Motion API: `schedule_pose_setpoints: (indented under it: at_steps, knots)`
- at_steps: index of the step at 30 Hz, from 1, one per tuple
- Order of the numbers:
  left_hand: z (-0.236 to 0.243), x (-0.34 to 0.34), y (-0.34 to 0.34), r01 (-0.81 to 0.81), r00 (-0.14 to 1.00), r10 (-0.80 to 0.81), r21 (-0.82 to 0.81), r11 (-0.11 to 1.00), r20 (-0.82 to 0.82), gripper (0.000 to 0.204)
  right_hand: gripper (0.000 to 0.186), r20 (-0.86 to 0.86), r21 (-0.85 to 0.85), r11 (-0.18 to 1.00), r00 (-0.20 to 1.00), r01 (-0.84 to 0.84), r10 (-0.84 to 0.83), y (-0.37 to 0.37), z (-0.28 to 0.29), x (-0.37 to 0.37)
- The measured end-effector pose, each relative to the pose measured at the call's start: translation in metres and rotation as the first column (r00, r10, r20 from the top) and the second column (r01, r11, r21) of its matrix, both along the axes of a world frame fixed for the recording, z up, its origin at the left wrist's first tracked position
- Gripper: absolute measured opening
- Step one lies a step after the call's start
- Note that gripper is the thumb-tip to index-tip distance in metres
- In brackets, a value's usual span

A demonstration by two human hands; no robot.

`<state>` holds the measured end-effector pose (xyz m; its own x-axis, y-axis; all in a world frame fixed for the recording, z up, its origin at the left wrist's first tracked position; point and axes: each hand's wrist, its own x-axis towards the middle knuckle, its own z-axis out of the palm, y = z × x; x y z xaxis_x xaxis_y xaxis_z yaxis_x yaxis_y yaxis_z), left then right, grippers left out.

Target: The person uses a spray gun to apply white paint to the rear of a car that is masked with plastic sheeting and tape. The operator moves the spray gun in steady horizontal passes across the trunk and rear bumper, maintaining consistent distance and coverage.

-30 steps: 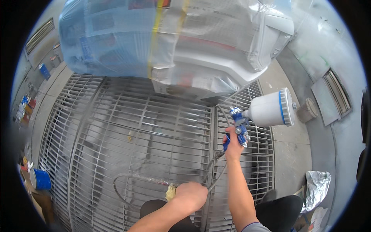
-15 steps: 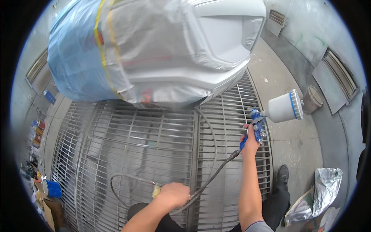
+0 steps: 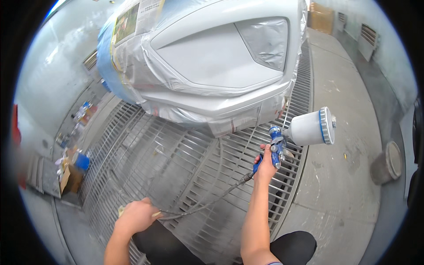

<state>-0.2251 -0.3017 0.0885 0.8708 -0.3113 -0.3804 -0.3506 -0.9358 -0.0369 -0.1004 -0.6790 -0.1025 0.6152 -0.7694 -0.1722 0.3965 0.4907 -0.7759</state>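
My right hand is wrapped round the grip of a blue spray gun, which carries a white paint cup tilted to the right. From the gun's lower end an air hose runs down and left to my left hand. That hand is closed round the hose, and a yellowish scrap shows at its edge; its fingers are mostly hidden. Beyond the gun stands a white vehicle body part with a large recessed panel, its edges wrapped in masking film and newspaper. The gun is apart from it.
Metal floor grating lies under my legs, with concrete floor to the right. A dirty bucket stands at the far right. On the left are a blue can and a cardboard box. Vents line the walls.
My view has turned rightward along the vehicle, showing more of its recessed end panel. Both hands keep their holds; in the picture they sit further left, the left one also farther from the gun.
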Motion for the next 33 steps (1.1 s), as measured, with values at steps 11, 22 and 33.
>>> schedule_pose_setpoints:
  at_steps: [11, 22, 33]
  knots:
    - [0.029, -0.093, -0.202, -0.225, 0.952, 0.217, 0.009, 0.974, 0.217, 0.02, 0.021, -0.082, 0.016, 0.914, 0.911, -0.405, 0.404, -0.069, -0.039, -0.009]
    - [-0.045, -0.11, -0.147, -0.157, 0.986, 0.127, -0.372, 0.915, -0.104, 0.024, 0.021, -0.299, -0.282, 0.84, 0.874, -0.464, 0.382, -0.121, -0.01, -0.026]
    - [-0.142, -0.06, -0.14, -0.013, 0.967, -0.131, -0.55, 0.835, -0.221, 0.029, 0.025, -0.451, -0.557, 0.757, 0.89, -0.341, 0.069, -0.199, 0.052, -0.062]
